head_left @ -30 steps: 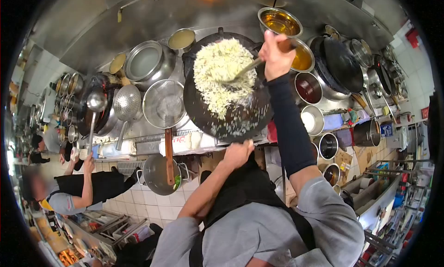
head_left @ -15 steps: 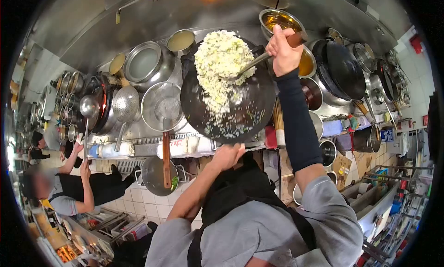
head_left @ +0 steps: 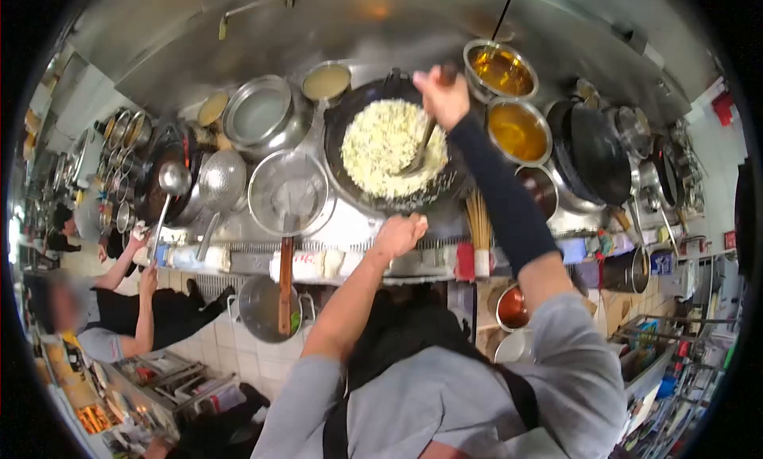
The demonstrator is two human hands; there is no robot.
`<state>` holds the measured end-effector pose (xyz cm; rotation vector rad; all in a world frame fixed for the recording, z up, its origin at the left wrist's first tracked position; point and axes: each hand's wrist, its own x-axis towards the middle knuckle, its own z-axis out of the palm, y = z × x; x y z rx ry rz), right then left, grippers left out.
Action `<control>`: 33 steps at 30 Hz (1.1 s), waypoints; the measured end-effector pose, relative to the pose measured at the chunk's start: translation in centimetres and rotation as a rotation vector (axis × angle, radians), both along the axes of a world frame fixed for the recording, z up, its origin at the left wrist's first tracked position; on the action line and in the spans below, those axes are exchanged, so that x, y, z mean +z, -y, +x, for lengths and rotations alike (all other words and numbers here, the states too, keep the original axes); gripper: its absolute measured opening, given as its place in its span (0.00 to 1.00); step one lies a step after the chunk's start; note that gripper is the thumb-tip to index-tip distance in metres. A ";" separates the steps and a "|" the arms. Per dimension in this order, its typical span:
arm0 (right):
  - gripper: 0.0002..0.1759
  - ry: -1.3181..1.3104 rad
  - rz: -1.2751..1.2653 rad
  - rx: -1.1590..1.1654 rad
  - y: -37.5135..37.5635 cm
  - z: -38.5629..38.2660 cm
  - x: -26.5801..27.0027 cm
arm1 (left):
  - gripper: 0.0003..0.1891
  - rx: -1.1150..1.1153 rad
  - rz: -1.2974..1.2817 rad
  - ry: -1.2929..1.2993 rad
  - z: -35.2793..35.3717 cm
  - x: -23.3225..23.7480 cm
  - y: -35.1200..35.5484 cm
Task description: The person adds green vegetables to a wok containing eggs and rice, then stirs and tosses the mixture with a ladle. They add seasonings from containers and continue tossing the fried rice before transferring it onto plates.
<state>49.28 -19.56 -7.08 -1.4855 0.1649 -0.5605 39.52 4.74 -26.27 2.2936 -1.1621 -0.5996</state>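
Note:
A black wok [head_left: 337,135] sits on the stove in front of me, with fried rice [head_left: 385,145] heaped inside it, flecked with green. My left hand [head_left: 400,235] is closed at the wok's near edge; the handle or rim under its fingers is hidden. Over the wok's right side, my right hand [head_left: 445,100] grips the wooden end of a ladle [head_left: 427,143]. The ladle's metal shaft slopes down and its bowl rests in the rice.
Metal bowls of amber oil [head_left: 501,68] and yellow liquid [head_left: 518,131] stand right of the wok. A mesh strainer [head_left: 288,190], a perforated skimmer [head_left: 222,181] and a lidded pot [head_left: 258,111] are on the left. Further left, a co-worker [head_left: 131,300] holds another ladle [head_left: 173,178].
The wok has come down level, and the rice thrown up along its far side has settled into a heap. My right hand has moved left with the ladle, now steeper.

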 end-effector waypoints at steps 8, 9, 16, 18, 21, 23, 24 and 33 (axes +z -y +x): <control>0.22 0.136 -0.092 -0.131 0.2 -0.2 -3.3 | 0.22 -0.009 0.000 0.046 0.1 0.4 0.0; 0.22 0.049 -0.046 0.000 0.2 0.6 -1.8 | 0.22 -0.010 0.000 0.055 -0.5 -0.2 -0.1; 0.20 0.207 -0.165 -0.268 -3.2 1.5 -4.4 | 0.21 -0.006 -0.008 0.070 -0.5 -0.4 -0.5; 0.19 0.018 -0.156 -0.073 -1.8 2.9 -1.4 | 0.23 0.020 -0.031 0.070 0.1 -0.2 0.6; 0.19 0.324 -0.167 -0.459 0.1 4.5 1.6 | 0.25 0.041 -0.049 0.060 0.3 -0.6 0.3; 0.19 0.279 0.028 -0.470 2.8 3.1 -2.1 | 0.26 0.040 -0.048 0.053 -0.2 -1.1 0.0; 0.20 0.263 -0.033 -0.355 1.8 3.4 -3.5 | 0.25 0.014 -0.047 0.020 0.0 -0.5 -0.1; 0.18 0.344 0.133 -0.285 -2.0 5.0 -3.0 | 0.24 0.050 -0.097 0.082 -0.1 -1.3 0.1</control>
